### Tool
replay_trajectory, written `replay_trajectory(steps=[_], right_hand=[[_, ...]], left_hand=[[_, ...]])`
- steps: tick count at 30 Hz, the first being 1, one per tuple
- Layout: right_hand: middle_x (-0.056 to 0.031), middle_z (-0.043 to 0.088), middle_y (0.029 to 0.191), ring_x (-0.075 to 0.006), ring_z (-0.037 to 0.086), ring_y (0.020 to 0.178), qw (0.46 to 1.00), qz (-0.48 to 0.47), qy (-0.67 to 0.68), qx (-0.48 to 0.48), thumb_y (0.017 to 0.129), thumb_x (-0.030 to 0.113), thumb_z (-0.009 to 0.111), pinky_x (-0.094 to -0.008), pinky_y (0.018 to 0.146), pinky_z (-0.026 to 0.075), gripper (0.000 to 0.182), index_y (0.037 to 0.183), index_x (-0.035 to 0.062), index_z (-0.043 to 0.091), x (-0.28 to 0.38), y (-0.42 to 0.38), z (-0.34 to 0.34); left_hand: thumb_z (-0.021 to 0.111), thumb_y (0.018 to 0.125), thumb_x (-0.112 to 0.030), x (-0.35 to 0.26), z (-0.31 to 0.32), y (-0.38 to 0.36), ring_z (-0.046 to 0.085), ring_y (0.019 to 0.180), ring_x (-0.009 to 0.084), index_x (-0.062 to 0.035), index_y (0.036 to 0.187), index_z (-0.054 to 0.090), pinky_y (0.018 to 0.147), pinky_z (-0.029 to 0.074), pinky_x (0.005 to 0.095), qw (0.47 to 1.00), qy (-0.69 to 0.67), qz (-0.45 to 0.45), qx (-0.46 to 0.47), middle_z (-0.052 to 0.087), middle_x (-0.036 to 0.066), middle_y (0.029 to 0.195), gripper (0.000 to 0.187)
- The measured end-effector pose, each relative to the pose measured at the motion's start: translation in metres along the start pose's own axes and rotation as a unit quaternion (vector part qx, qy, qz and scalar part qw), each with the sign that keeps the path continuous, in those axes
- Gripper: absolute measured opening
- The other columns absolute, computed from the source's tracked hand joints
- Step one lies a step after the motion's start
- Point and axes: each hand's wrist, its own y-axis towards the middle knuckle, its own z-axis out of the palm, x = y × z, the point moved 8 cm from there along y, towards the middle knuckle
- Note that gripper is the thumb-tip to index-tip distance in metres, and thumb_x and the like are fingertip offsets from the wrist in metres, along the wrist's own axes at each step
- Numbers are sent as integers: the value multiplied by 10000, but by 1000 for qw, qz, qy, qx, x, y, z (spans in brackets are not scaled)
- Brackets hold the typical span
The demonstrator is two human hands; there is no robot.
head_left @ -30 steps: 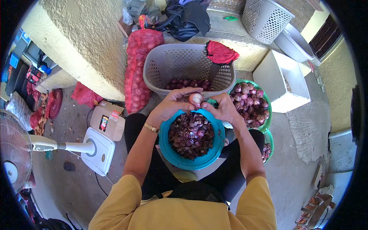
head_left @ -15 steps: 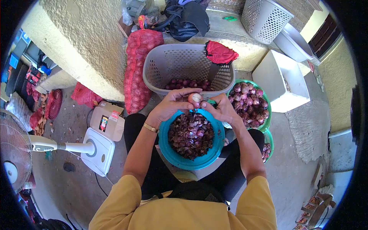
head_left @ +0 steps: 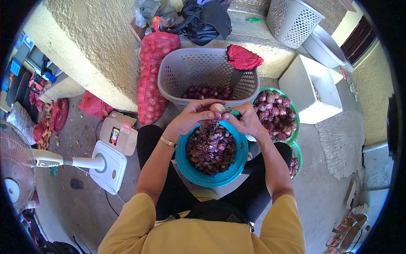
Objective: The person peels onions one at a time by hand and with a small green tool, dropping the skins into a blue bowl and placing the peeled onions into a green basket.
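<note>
Above the blue basin (head_left: 211,182), my left hand (head_left: 190,120) is closed around an onion (head_left: 217,109), partly peeled and showing pale flesh. My right hand (head_left: 248,122) is closed on a small green-handled tool (head_left: 235,114), close against the onion's right side; its working end is hidden. Loose dark onion skins (head_left: 201,150) fill much of the basin between my knees, with a few purple pieces among them. Behind my hands stands a grey perforated basket (head_left: 192,57) with several peeled onions (head_left: 207,92) at its bottom.
To the right, a green basket (head_left: 297,127) holds unpeeled onions (head_left: 277,114), with a smaller green basket (head_left: 299,163) nearer me. A red mesh sack (head_left: 152,76) leans by the pillar. A white box (head_left: 327,103), a cardboard box (head_left: 118,134) and a fan (head_left: 67,161) stand around.
Both hands have shifted slightly down with the onion. The onion has turned a little, and its pale side now faces up more.
</note>
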Motion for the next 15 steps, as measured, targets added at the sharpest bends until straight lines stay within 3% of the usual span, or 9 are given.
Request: replay_trajectory(steps=[10, 15], right_hand=[[-137, 587, 564, -310, 575, 485, 997, -44, -54, -25, 808, 302, 755, -378, 498, 468, 258, 757, 52, 712, 6, 0, -6], [-140, 602, 578, -326, 594, 504, 995, -58, -76, -37, 803, 321, 757, -388, 501, 476, 265, 748, 65, 714, 12, 2, -7]], left_hand=[[743, 837, -184, 4, 1, 1, 604, 916, 85, 5, 1335, 520, 852, 494, 221, 999, -30, 15, -14, 639, 12, 979, 577], [745, 835, -193, 8, -2, 3, 600, 932, 93, 7, 1335, 519, 863, 490, 227, 999, -24, 29, -10, 641, 25, 1028, 584]])
